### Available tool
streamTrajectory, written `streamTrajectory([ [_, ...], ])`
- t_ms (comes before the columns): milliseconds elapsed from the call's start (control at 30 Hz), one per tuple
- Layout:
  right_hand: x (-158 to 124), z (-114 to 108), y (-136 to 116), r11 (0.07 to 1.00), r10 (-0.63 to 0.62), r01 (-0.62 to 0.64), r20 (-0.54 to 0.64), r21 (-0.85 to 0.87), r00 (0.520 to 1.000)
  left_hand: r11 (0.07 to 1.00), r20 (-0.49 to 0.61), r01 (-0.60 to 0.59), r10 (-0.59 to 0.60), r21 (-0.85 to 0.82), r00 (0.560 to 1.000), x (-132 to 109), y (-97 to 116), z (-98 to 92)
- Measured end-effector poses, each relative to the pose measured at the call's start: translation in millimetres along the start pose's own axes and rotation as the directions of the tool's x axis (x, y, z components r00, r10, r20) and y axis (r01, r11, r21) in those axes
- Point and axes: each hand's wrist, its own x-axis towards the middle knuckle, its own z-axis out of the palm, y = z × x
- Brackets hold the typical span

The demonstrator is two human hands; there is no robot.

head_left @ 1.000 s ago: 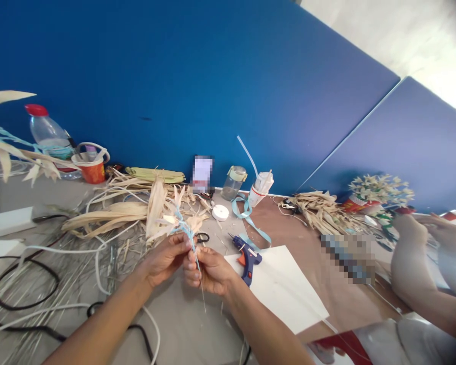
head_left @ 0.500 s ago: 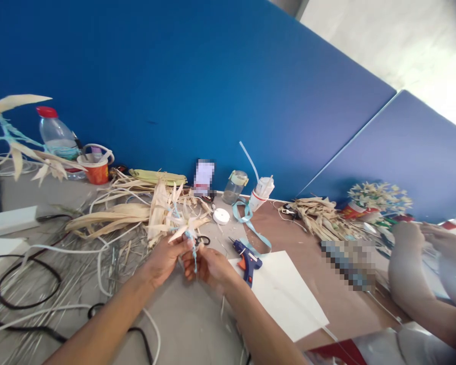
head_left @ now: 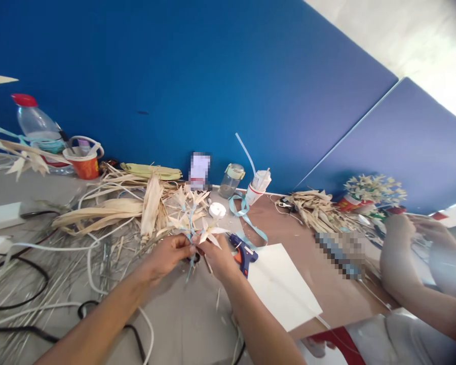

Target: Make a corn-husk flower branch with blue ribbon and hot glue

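Note:
In front of me, a small spray of pale corn-husk flowers (head_left: 190, 205) stands upright on a stem wrapped in light blue. My left hand (head_left: 173, 254) is closed, pinching this stem between thumb and fingers. Against the same stem, my right hand (head_left: 217, 258) is closed too, and one pale star-shaped husk flower (head_left: 209, 232) sticks out over its fingers. Whether that flower is joined to the spray I cannot tell. Part of a black scissors-like ring shows beneath the fingers. A blue glue gun (head_left: 243, 253) lies just right of my right hand.
Dried corn husks (head_left: 102, 214) and wires lie at left, with white cables. Behind stand a glass jar (head_left: 231, 181), a paper cup (head_left: 257, 188) and a phone (head_left: 199, 171). White paper (head_left: 285, 289) lies at right. Another person's arms (head_left: 406, 268) reach in from the right.
The husk flowers now rise upright above my fingers, and a star-shaped flower shows at my right hand. My right hand has turned and moved up slightly. The whole view has shifted a little.

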Motion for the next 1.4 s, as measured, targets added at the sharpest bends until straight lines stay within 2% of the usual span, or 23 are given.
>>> streamTrajectory([
  [133, 1, -2, 4, 0.996, 0.049, -0.050, 0.021, 0.068, 0.999, 0.994, 0.084, 0.042, -0.034, -0.097, 0.996, 0, -3, -1.7],
  [300, 1, -1, 5, 0.989, 0.047, -0.051, 0.036, 0.136, 0.998, 0.986, 0.123, 0.064, -0.045, -0.152, 0.991, 0, -1, -0.4],
  [433, 2, 1, 8, 0.987, 0.055, -0.051, -0.018, 0.150, 0.998, 0.990, 0.093, 0.024, -0.011, -0.142, 0.996, 2, -5, 0.4],
  [533, 5, 2, 13, 0.965, 0.104, -0.083, -0.076, 0.247, 0.992, 0.992, 0.027, -0.004, 0.008, -0.130, 1.000, 2, -8, 0.9],
  [633, 8, 2, 18, 0.940, 0.131, -0.093, -0.098, 0.328, 0.986, 0.988, -0.011, 0.015, -0.017, -0.157, 1.000, 2, -8, 1.9],
  [733, 9, 2, 20, 0.932, 0.132, -0.088, -0.104, 0.352, 0.986, 0.975, 0.010, 0.049, -0.048, -0.217, 0.999, 1, -6, 2.9],
  [1033, 8, 1, 22, 0.932, 0.106, -0.075, -0.070, 0.355, 0.992, 0.967, 0.082, 0.073, -0.054, -0.246, 0.995, 0, -5, 2.8],
  [1267, 6, 0, 13, 0.917, 0.094, -0.079, -0.021, 0.391, 0.995, 0.992, -0.065, -0.065, 0.059, -0.104, 0.996, 1, -3, 3.6],
  [1400, 5, -3, 9, 0.919, 0.108, -0.103, 0.009, 0.381, 0.994, 0.991, -0.033, -0.024, 0.019, -0.133, 0.999, 1, -4, 1.1],
])
